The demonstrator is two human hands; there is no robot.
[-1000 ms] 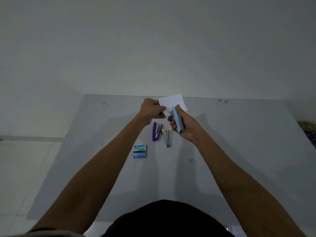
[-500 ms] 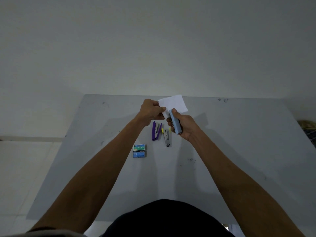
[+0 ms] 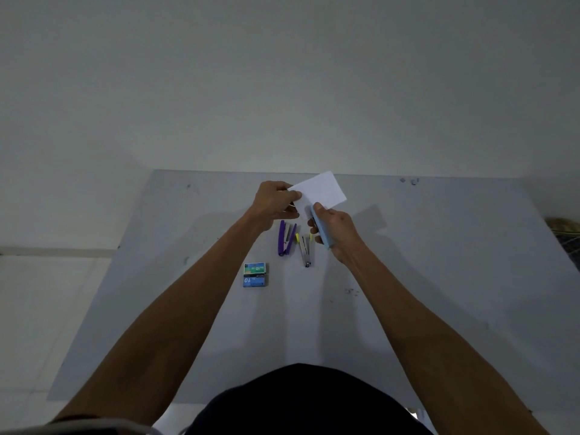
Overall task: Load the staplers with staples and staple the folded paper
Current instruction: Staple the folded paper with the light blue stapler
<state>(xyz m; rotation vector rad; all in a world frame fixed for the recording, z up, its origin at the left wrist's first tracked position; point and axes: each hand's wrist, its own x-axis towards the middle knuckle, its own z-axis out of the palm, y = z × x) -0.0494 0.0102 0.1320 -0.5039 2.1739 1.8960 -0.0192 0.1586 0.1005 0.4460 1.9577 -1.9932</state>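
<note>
Folded white paper sheet point(image 3: 323, 191), held above the grey surface point(image 3: 439, 277): your left hand point(image 3: 274, 200) pinches its near edge; your right hand point(image 3: 337, 233) grips the light-blue plastic stapler point(image 3: 320, 229) at that edge. Seat the paper fully before squeezing; purple stapler point(image 3: 285, 238) lies below.

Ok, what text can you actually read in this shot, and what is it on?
"10" on the green staple box, seen upside down.
"10" on the blue staple box, also upside down.
The smaller print on both boxes is too blurred to read.
No text shows on the paper or the staplers.
</note>
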